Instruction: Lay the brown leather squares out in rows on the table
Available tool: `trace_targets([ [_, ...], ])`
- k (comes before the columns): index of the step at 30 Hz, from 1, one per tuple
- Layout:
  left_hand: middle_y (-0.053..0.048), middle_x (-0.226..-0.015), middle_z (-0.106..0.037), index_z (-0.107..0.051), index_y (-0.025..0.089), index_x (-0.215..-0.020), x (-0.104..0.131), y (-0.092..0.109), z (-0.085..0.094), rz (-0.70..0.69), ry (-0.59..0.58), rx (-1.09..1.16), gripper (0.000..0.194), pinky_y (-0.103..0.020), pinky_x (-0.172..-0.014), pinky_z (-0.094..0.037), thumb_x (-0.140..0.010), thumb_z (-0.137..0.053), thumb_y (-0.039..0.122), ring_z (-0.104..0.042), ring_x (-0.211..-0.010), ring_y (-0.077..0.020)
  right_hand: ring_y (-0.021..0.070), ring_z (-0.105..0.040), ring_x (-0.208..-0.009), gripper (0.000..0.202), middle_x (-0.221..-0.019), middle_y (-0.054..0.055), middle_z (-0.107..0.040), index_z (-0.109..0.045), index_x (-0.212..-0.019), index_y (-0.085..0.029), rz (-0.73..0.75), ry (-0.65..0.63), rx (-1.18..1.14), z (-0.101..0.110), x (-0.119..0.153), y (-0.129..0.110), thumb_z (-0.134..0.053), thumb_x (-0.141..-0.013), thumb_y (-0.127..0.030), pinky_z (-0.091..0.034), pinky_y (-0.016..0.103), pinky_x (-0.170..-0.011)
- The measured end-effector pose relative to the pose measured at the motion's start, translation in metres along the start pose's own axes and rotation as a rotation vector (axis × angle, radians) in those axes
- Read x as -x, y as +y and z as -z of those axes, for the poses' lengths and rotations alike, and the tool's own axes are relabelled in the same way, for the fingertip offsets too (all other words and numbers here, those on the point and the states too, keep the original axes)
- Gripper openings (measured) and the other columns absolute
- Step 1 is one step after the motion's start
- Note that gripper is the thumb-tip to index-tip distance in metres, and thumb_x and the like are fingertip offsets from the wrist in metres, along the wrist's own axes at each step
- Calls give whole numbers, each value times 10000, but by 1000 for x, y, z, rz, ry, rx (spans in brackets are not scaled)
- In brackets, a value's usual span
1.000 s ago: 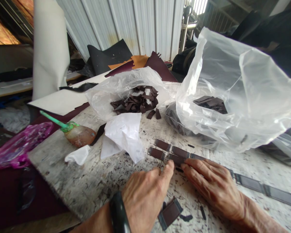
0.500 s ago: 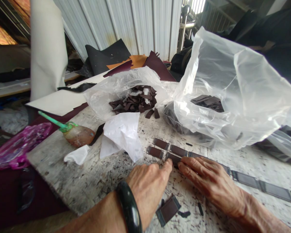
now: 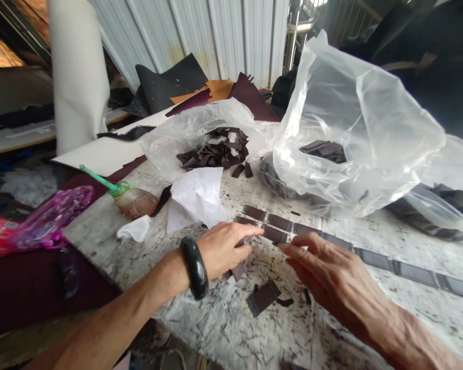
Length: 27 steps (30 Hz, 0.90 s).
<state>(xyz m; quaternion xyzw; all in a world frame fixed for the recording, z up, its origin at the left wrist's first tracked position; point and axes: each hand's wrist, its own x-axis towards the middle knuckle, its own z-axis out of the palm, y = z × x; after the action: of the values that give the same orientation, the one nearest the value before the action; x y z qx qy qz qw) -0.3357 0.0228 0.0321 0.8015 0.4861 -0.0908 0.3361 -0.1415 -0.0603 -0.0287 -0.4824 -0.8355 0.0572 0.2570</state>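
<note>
Head view shows two hands (image 3: 223, 249) near two patch rows (image 3: 280, 222).

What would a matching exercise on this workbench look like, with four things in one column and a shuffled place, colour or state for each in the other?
Things:
1. Bangle
2. Bulb-shaped container
3. Large creased sheet
4. Line of dark pieces

Descriptions:
A. White, in front of an open plastic bag of dark strips
B. Runs beyond the right hand to the picture's right edge
C. Topped with a green spout
D. Black, around the left wrist

Pairs: 1-D, 2-C, 3-A, 4-B.
</note>
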Motion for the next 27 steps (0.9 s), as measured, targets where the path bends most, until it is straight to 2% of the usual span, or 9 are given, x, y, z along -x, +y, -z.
trace_targets([
  [3,40,-611,-568,-543,335,-1249,15,-1,1,89,41,141,451,-172,-310,-372,-817,-443,254,-474,-357,-100,181,-579,-695,172,-855,54,-597,-604,-1013,-185,65,-81,-48,-10,6,-17,-518,-874,-129,-485,290,-577],
  [7,38,-550,-552,-590,273,-1207,34,-10,-5,98,67,158,408,-185,-357,-420,-826,-449,302,-512,-397,-122,190,-569,-692,118,-810,37,-601,-622,-889,-194,58,-63,-39,-18,8,-28,-569,-833,-105,-467,306,-602],
  [10,-18,-818,-701,-631,239,-1149,39,-17,-15,4,140,56,361,-266,-678,-537,-838,-452,280,-658,-729,-183,158,-551,-635,170,-744,20,-601,-601,-752,-185,0,-116,-133,-11,11,-24,-510,-860,-90,-432,267,-564],
  [12,-34,-1045,-689,-634,241,-1131,38,-18,-24,-78,191,-23,340,-333,-888,-479,-851,-442,242,-633,-963,-206,131,-551,-599,175,-713,-4,-612,-612,-769,-194,-175,-156,-247,-1,15,-17,-498,-877,-119,-413,234,-546],
  [13,-37,-1102,-671,-624,245,-1138,37,-17,-28,-117,203,-56,341,-353,-922,-459,-862,-425,226,-616,-1012,-209,121,-549,-581,157,-695,-19,-616,-623,-798,-205,-313,-165,-292,4,17,-12,-503,-882,-148,-405,222,-539],
  [15,-46,-1124,-660,-595,245,-1164,34,-12,-36,-203,218,-121,357,-360,-900,-476,-882,-384,188,-622,-1001,-205,114,-536,-555,139,-653,-43,-610,-638,-833,-226,-588,-175,-334,16,19,0,-508,-883,-224,-387,213,-530],
  [17,-57,-1092,-667,-562,241,-1197,29,-2,-42,-281,213,-199,386,-352,-856,-502,-884,-361,138,-641,-943,-197,114,-500,-532,170,-606,-53,-580,-643,-796,-230,-746,-200,-327,25,19,13,-500,-874,-280,-354,216,-509],
  [23,-46,-868,-673,-381,258,-1363,12,36,-43,-262,66,-479,576,-371,-628,-554,-834,-383,27,-665,-705,-226,102,-422,-503,202,-551,-61,-518,-647,-738,-216,-782,-274,-340,34,6,33,-493,-830,-311,-274,220,-473],
  [27,-76,-878,-669,-310,232,-1405,3,51,-40,-249,-7,-562,651,-396,-614,-557,-801,-394,4,-666,-689,-248,95,-420,-493,194,-535,-61,-521,-657,-720,-214,-776,-295,-323,32,-1,37,-496,-810,-274,-268,220,-476],
])
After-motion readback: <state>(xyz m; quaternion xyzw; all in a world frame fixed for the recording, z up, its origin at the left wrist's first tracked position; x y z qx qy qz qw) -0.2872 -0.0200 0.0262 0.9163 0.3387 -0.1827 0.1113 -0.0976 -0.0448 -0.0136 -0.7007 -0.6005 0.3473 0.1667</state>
